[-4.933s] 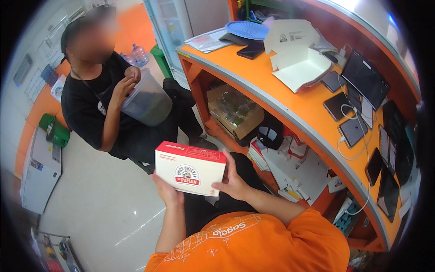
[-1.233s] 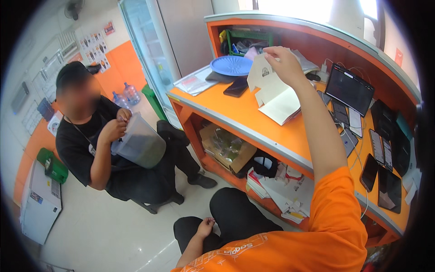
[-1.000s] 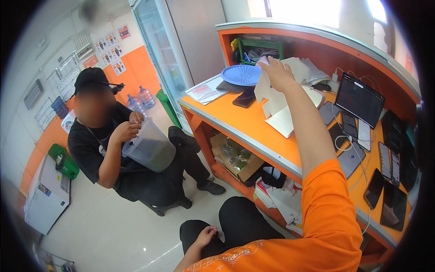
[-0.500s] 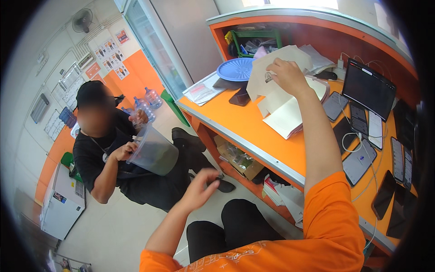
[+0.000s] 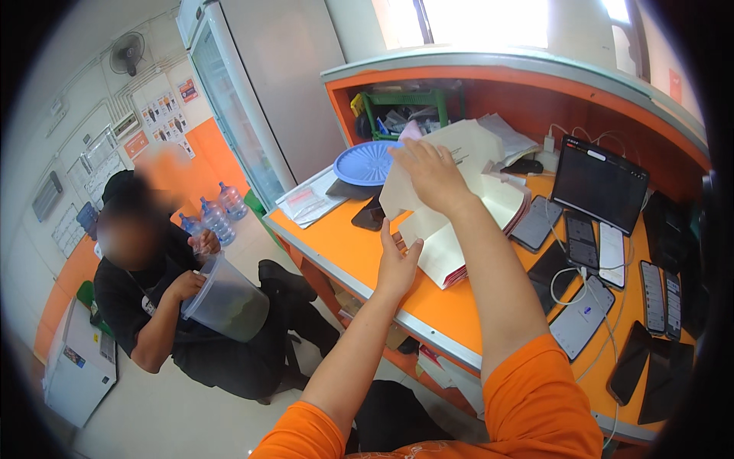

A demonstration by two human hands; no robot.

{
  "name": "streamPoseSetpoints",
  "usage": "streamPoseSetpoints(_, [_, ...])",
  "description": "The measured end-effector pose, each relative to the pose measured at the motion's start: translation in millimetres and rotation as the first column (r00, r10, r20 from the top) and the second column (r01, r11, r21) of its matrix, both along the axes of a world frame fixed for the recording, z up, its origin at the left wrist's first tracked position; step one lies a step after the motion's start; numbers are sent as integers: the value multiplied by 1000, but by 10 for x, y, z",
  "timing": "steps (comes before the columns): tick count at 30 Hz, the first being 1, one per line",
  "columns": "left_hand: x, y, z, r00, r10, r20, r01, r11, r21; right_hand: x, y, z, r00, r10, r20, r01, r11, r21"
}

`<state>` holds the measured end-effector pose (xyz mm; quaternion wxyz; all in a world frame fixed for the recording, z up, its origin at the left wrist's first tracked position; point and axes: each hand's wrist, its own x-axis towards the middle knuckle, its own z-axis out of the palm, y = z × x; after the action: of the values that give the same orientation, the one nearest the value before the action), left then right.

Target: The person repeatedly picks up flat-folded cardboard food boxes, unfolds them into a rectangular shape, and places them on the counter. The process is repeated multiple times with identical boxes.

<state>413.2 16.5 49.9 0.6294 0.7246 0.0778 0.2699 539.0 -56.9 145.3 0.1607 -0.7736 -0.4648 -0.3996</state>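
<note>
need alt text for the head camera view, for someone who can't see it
A person in orange sleeves grips a folded cream cardboard sheet with the right hand above a stack of flat sheets on an orange counter, the left hand raised beneath it. Phones and a tablet lie to the right; another person sits on the left holding a clear plastic tub.

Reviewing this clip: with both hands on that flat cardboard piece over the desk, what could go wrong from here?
The right hand lifts the flat cardboard piece off the stack of flattened boxes while the left hand reaches its lower edge. Swinging it could nudge the black phone or blue plate beside it. The stack might also slide toward the phones and cables.
</note>
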Motion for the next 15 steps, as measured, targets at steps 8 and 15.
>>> streamPoseSetpoints(8, [-134, 26, 39, 1000, 2, -27, -2, 1000, 16, 23, -54, 44, 998, 57, -12, -56, 997, 58])
streamPoseSetpoints(15, [-149, 2, 100, 1000, -4, -18, 3, 1000, -26, -73, -291, 337, 986, 50, -160, -47, 999, 24])
